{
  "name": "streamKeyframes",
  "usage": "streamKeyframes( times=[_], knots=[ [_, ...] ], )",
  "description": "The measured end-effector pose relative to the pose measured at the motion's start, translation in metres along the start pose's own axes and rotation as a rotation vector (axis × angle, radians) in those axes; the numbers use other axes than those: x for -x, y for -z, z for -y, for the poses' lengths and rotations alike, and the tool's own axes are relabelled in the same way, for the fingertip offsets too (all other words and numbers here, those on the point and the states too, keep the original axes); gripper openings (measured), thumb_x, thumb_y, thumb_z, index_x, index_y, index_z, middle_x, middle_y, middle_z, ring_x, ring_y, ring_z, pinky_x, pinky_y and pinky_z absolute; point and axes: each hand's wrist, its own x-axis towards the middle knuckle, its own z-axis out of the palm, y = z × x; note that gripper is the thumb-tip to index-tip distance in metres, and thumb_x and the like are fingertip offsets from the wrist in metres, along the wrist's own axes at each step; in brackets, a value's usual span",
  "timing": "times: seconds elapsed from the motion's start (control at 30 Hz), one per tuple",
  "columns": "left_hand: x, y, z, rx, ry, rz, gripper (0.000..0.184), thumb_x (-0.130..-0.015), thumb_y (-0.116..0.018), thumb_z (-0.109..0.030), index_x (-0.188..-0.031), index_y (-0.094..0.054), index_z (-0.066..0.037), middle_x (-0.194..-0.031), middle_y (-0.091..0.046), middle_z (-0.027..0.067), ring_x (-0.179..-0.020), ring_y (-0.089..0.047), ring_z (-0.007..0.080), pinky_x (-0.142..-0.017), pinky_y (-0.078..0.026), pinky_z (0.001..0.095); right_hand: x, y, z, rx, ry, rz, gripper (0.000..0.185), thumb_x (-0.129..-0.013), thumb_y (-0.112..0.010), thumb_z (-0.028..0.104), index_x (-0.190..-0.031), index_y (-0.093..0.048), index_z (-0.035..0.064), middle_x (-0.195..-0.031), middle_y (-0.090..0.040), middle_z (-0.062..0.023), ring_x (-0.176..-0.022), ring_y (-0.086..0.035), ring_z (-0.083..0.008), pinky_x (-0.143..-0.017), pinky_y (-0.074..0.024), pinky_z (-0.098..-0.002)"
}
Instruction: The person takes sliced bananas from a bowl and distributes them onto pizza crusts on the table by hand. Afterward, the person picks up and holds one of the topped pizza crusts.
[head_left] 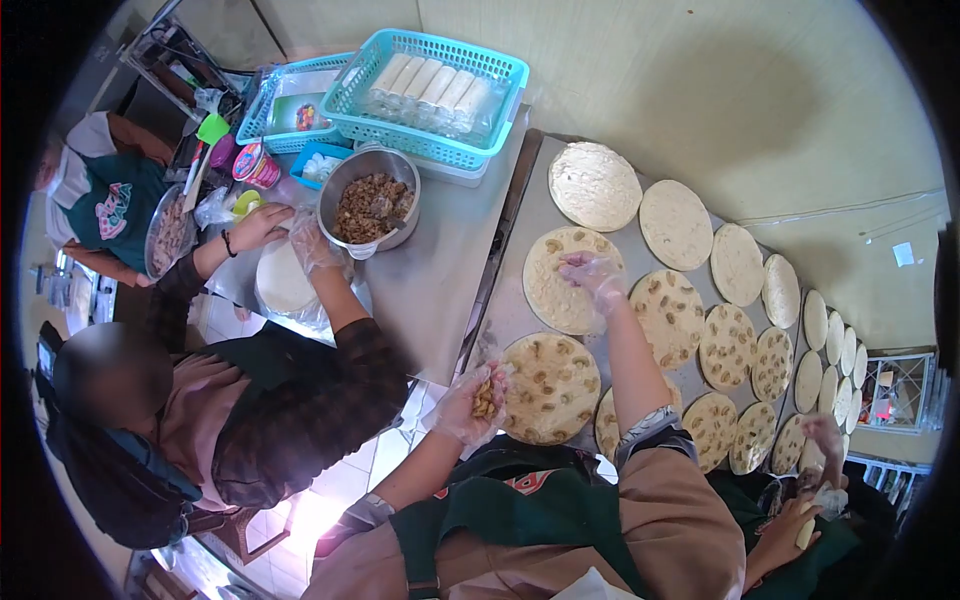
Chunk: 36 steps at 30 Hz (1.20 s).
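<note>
My left hand (472, 408), in a clear plastic glove, is cupped around a heap of brownish-yellow mushroom slices (485, 400). My right hand (597, 278), also gloved, reaches over a round pizza base (552, 300) with a few pieces along its top edge. Its fingers are drawn together at the surface, and what they hold is hidden. Just below lies a pizza base dotted with mushroom slices (550, 388), close to my left hand. To its right, another base (667, 318) is also dotted with slices.
Several round bases, some plain (676, 225), cover the metal table (500, 308) to the right. At left, a co-worker's gloved hands (318, 240) are by a white disc (284, 278) and a pot of brown filling (372, 205). Turquoise baskets (440, 150) stand behind. Another person's hands (815, 500) show at right.
</note>
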Motion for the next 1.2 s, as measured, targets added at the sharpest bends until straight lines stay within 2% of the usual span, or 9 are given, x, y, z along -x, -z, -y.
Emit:
streamKeyframes(
  times=[0.13, 0.37, 0.43, 0.53, 0.63, 0.87, 0.97, 1.03, 1.2],
  knots=[
    [-0.004, 0.014, -0.002, -0.016, -0.028, 0.029, 0.024, -0.084, -0.044, -0.022, -0.103, -0.047, -0.007, -0.085, -0.052, 0.0062, -0.075, -0.054, 0.0164, -0.054, -0.049, 0.0211, -0.008, -0.024, 0.014, 0.867, 0.0, -0.1, 0.027, -0.071, -0.059, 0.026, -0.091, -0.058, 0.008, -0.087, -0.059, -0.0076, -0.08, -0.055, -0.0182, -0.069, -0.0423, -0.0294],
    [-0.004, 0.004, -0.009, 0.078, -0.061, 0.161, 0.037, -0.084, -0.038, -0.037, -0.11, -0.046, -0.011, -0.107, -0.049, 0.0065, -0.094, -0.05, 0.0206, -0.074, -0.046, 0.0305, -0.031, -0.046, -0.012, 0.921, 0.311, -0.324, 0.017, -0.066, -0.063, 0.018, -0.078, -0.058, 0.0065, -0.075, -0.058, -0.0086, -0.07, -0.053, -0.0208, -0.065, -0.0413, -0.0325],
    [-0.007, 0.004, -0.009, 0.072, -0.07, 0.217, 0.038, -0.084, -0.039, -0.039, -0.11, -0.046, -0.013, -0.11, -0.047, 0.0063, -0.098, -0.048, 0.0206, -0.078, -0.044, 0.0318, -0.026, -0.043, -0.008, 0.431, 0.217, -0.26, 0.015, -0.065, -0.062, 0.015, -0.076, -0.058, 0.0057, -0.072, -0.057, -0.0096, -0.067, -0.053, -0.021, -0.063, -0.0415, -0.032],
    [-0.01, 0.002, -0.011, 0.084, -0.092, 0.275, 0.044, -0.084, -0.036, -0.042, -0.114, -0.042, -0.011, -0.116, -0.043, 0.0082, -0.106, -0.043, 0.0213, -0.085, -0.039, 0.0336, -0.011, -0.033, 0.0, 0.71, 0.357, -0.437, 0.013, -0.065, -0.061, 0.012, -0.077, -0.059, 0.0066, -0.07, -0.057, -0.008, -0.063, -0.053, -0.0182, -0.061, -0.0419, -0.0297],
    [-0.013, -0.004, -0.011, 0.019, -0.17, 0.232, 0.05, -0.082, -0.036, -0.046, -0.118, -0.039, -0.011, -0.121, -0.04, 0.007, -0.111, -0.038, 0.0222, -0.09, -0.033, 0.0353, 0.048, -0.046, 0.058, 0.631, 0.091, -0.334, 0.016, -0.072, -0.057, 0.01, -0.087, -0.058, 0.0045, -0.08, -0.058, -0.0046, -0.07, -0.052, -0.0094, -0.059, -0.0415, -0.024],
    [-0.017, -0.027, -0.006, 0.117, -0.09, 0.329, 0.061, -0.079, -0.036, -0.053, -0.122, -0.032, -0.011, -0.125, -0.036, 0.0096, -0.115, -0.034, 0.0238, -0.093, -0.03, 0.037, 0.125, -0.072, 0.062, 0.177, 0.214, 0.063, 0.018, -0.074, -0.056, 0.01, -0.091, -0.057, 0.0027, -0.081, -0.057, -0.0048, -0.073, -0.052, -0.012, -0.067, -0.0422, -0.0238],
    [-0.021, -0.024, -0.003, 0.059, -0.055, 0.38, 0.062, -0.079, -0.035, -0.054, -0.123, -0.031, -0.011, -0.125, -0.035, 0.0106, -0.116, -0.032, 0.026, -0.094, -0.029, 0.0385, 0.149, -0.091, 0.06, 0.452, 0.366, 0.227, 0.021, -0.072, -0.058, 0.013, -0.092, -0.058, 0.0062, -0.08, -0.058, -0.0048, -0.069, -0.055, -0.0143, -0.065, -0.0437, -0.0242],
    [-0.023, -0.025, 0.003, 0.004, -0.025, 0.395, 0.062, -0.079, -0.034, -0.054, -0.123, -0.031, -0.011, -0.125, -0.035, 0.0111, -0.116, -0.031, 0.027, -0.094, -0.028, 0.0394, 0.151, -0.106, 0.036, 1.006, 0.806, 0.129, 0.028, -0.074, -0.051, 0.015, -0.1, -0.054, 0.0064, -0.093, -0.054, -0.0162, -0.081, -0.055, -0.0295, -0.071, -0.044, -0.0368],
    [-0.022, -0.028, 0.016, 0.118, -0.014, 0.353, 0.057, -0.082, -0.031, -0.05, -0.123, -0.031, -0.01, -0.126, -0.034, 0.0122, -0.113, -0.035, 0.0283, -0.094, -0.03, 0.042, 0.152, -0.112, 0.011, 1.084, 0.563, 0.155, 0.037, -0.07, -0.05, 0.016, -0.107, -0.048, 0.0093, -0.1, -0.052, -0.018, -0.086, -0.052, -0.034, -0.071, -0.0432, -0.0404]
  ],
)
